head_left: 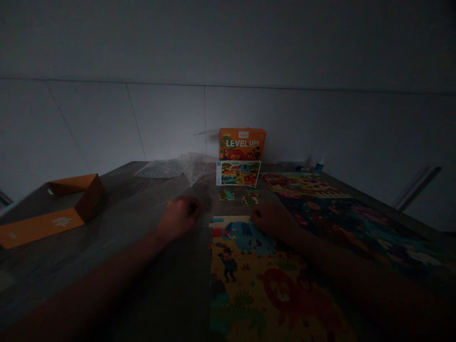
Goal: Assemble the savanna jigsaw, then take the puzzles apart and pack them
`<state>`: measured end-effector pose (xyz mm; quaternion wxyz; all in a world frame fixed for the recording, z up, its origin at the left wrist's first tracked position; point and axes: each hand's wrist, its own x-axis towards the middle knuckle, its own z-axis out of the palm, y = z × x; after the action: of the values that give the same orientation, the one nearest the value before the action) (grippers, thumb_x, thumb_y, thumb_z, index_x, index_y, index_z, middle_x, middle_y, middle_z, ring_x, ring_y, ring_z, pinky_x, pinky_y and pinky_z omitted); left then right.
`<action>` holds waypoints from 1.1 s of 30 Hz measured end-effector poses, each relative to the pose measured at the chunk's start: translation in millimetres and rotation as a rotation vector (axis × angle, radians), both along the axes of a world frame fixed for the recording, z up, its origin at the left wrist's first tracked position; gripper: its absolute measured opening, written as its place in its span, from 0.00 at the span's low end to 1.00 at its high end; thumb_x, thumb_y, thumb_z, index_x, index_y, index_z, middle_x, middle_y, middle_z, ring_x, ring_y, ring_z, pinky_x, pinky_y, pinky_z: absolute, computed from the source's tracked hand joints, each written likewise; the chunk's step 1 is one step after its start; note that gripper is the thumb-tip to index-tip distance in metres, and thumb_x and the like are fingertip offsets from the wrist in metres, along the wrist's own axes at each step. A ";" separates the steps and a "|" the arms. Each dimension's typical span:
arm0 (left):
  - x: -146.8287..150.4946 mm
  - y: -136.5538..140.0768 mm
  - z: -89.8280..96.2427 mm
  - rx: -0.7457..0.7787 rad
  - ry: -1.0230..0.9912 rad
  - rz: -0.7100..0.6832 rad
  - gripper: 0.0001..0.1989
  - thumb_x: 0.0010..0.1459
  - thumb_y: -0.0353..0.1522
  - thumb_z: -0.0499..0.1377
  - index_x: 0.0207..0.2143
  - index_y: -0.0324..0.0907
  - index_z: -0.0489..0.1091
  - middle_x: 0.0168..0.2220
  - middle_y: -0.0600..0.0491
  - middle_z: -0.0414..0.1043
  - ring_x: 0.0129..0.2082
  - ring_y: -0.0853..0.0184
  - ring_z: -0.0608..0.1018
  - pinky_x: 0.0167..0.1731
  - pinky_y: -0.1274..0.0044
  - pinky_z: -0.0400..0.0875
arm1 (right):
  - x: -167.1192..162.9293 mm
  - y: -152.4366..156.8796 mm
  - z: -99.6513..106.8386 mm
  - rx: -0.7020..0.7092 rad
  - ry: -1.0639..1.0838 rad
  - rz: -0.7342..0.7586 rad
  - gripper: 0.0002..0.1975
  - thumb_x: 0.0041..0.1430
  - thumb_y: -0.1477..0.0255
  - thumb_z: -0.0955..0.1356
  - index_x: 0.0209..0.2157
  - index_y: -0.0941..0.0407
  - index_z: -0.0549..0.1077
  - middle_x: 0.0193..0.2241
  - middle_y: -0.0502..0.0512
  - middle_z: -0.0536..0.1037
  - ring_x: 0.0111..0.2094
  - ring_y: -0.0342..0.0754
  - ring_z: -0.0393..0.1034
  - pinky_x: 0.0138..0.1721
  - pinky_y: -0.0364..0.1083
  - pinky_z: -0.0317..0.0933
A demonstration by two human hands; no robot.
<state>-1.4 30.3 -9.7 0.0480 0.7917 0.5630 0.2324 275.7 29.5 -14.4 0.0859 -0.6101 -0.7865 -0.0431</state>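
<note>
A jigsaw puzzle [245, 275] with an elephant, lions and a crocodile lies in front of me, partly covered by my right arm. My right hand [272, 218] is curled closed at the puzzle's far edge, beside the elephant. Whatever its fingers may hold is hidden. To the left of the puzzle, my left hand [180, 216] rests low over the table with fingers curled in. A small yellowish bit shows beside it, too dark to name. Just beyond the hands lie loose puzzle pieces [227, 194], and more loose pieces [251, 196] sit close to my right hand.
An orange "LEVEL UP!" box [242, 143] stands at the back, with a picture card [238, 174] leaning before it. Clear plastic wrap [178, 167] lies left of them. An orange box part [46, 223] is far left. Another puzzle [349, 223] and a small bottle [319, 166] are right.
</note>
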 end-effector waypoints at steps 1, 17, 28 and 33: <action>3.5 -1.5 -0.5 0.009 0.016 -0.066 0.10 0.58 0.29 0.53 0.33 0.40 0.75 0.35 0.49 0.78 0.38 0.61 0.78 0.41 0.73 0.68 | 0.4 -0.1 -0.4 0.001 -0.001 0.002 0.15 0.61 0.69 0.62 0.29 0.59 0.78 0.28 0.61 0.80 0.28 0.49 0.71 0.28 0.45 0.51; 4.9 -12.5 0.9 0.083 0.257 -0.294 0.15 0.62 0.33 0.52 0.46 0.40 0.74 0.45 0.44 0.71 0.48 0.57 0.72 0.52 0.66 0.65 | 7.1 3.7 -9.3 0.031 0.027 0.012 0.14 0.61 0.68 0.61 0.31 0.58 0.76 0.28 0.58 0.79 0.27 0.47 0.70 0.26 0.45 0.48; -43.1 21.2 -3.9 -0.099 0.164 0.243 0.26 0.56 0.46 0.56 0.50 0.39 0.72 0.48 0.38 0.74 0.44 0.53 0.78 0.43 0.69 0.71 | 8.1 1.7 -7.9 0.027 0.058 0.047 0.14 0.62 0.68 0.62 0.30 0.58 0.75 0.27 0.58 0.79 0.27 0.48 0.70 0.27 0.45 0.49; -43.2 19.9 4.4 -0.005 0.033 0.248 0.26 0.54 0.40 0.60 0.52 0.36 0.69 0.48 0.37 0.74 0.45 0.53 0.78 0.42 0.70 0.71 | 9.7 0.8 -9.1 0.021 0.085 0.056 0.13 0.61 0.68 0.62 0.29 0.58 0.75 0.27 0.58 0.79 0.27 0.48 0.70 0.27 0.45 0.49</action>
<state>-44.6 50.2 -5.3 0.0117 0.7196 0.6578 0.2221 285.4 30.3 -23.4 0.1266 -0.5881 -0.7985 -0.0231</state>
